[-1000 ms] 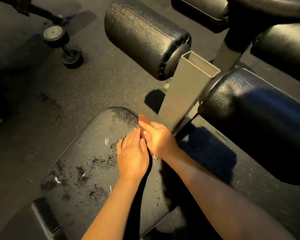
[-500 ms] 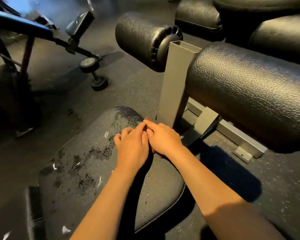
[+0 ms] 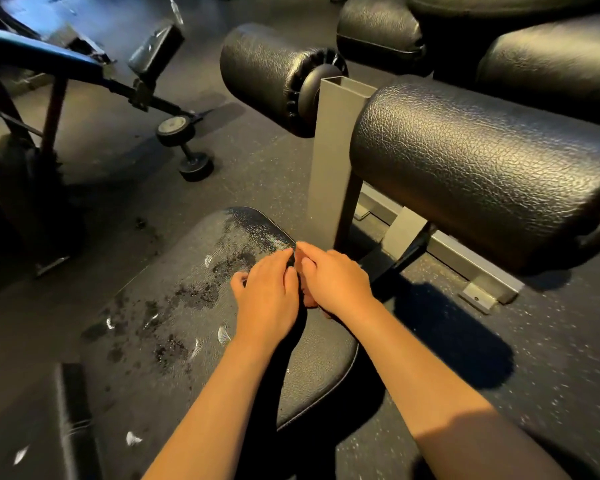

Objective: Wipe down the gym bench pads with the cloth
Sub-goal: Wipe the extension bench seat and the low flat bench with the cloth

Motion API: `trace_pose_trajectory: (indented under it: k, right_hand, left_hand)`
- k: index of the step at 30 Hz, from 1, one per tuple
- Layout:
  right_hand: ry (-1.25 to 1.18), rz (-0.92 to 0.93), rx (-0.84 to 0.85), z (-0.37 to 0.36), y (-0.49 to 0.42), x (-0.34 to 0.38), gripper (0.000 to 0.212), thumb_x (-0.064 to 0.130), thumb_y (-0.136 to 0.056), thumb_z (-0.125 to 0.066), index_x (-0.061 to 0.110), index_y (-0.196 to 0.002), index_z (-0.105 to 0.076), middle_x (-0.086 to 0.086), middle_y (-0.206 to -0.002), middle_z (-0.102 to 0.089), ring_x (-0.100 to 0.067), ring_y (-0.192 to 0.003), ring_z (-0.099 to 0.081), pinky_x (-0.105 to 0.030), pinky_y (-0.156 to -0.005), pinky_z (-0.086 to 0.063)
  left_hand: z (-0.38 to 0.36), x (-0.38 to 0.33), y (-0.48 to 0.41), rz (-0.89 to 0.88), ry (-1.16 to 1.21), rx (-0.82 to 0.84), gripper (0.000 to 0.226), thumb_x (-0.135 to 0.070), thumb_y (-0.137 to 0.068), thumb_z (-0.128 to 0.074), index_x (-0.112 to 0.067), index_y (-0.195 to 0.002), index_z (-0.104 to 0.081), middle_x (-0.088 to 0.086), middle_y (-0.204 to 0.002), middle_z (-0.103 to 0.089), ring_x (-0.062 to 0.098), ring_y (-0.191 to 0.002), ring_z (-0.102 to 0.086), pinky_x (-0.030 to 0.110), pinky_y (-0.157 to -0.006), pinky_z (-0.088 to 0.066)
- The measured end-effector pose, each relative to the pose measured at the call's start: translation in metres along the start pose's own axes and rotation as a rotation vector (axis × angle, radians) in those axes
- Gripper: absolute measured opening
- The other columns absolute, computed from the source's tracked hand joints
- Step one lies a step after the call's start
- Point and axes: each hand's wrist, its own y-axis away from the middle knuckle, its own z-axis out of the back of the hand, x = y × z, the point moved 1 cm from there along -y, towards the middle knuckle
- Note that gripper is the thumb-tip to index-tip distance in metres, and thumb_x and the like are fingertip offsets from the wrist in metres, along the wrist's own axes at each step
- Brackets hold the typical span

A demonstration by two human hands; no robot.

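Only a dark sliver [image 3: 293,260] shows between left hand [image 3: 267,299] and right hand [image 3: 336,282].

both bare forearms reach forward from below and angle in toward each other, so the left hand [image 3: 267,299] and the right hand [image 3: 335,284] sit side by side, backs up, touching along their inner edges. the left hand's fingers [image 3: 239,282] are bent at the knuckles, and its forefinger tip meets the right forefinger tip at the front. the right hand's fingers curl down and under with the thumb tucked inward; whether either hand pinches anything, i cannot tell.
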Motion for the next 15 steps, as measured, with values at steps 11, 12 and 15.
trace_pose_trajectory:
  k: [11, 12, 15]
  right_hand:
    - [-0.025, -0.119, -0.125, -0.009, 0.065, -0.024, 0.038, 0.044, -0.105, -0.027, 0.052, -0.142, -0.035, -0.003, -0.124, -0.059, -0.028, -0.112, -0.058, -0.043, -0.088, -0.050]
    - [-0.021, -0.138, -0.139, -0.011, 0.072, -0.025, 0.038, 0.043, -0.105, -0.027, 0.051, -0.142, -0.034, -0.003, -0.125, -0.058, -0.028, -0.112, -0.058, -0.043, -0.088, -0.050]
    - [0.020, -0.137, -0.138, -0.010, 0.061, -0.018, 0.040, 0.040, -0.106, -0.027, 0.047, -0.144, -0.036, -0.005, -0.129, -0.057, -0.029, -0.118, -0.055, -0.043, -0.088, -0.046]
  left_hand:
    - [-0.004, -0.005, 0.023, -0.095, -0.080, -0.029, 0.039, -0.034, -0.102, -0.035, -0.034, -0.135, -0.055, -0.014, -0.138, -0.056, 0.016, -0.130, -0.038, 0.044, -0.109, -0.020]
    - [-0.004, -0.005, 0.027, -0.113, -0.107, -0.023, 0.042, -0.036, -0.101, -0.033, -0.033, -0.136, -0.056, -0.013, -0.142, -0.053, 0.018, -0.130, -0.038, 0.043, -0.107, -0.021]
    - [-0.002, -0.008, 0.038, -0.127, -0.136, -0.026, 0.046, -0.039, -0.098, -0.033, -0.032, -0.136, -0.058, -0.010, -0.147, -0.051, 0.020, -0.128, -0.041, 0.041, -0.102, -0.024]
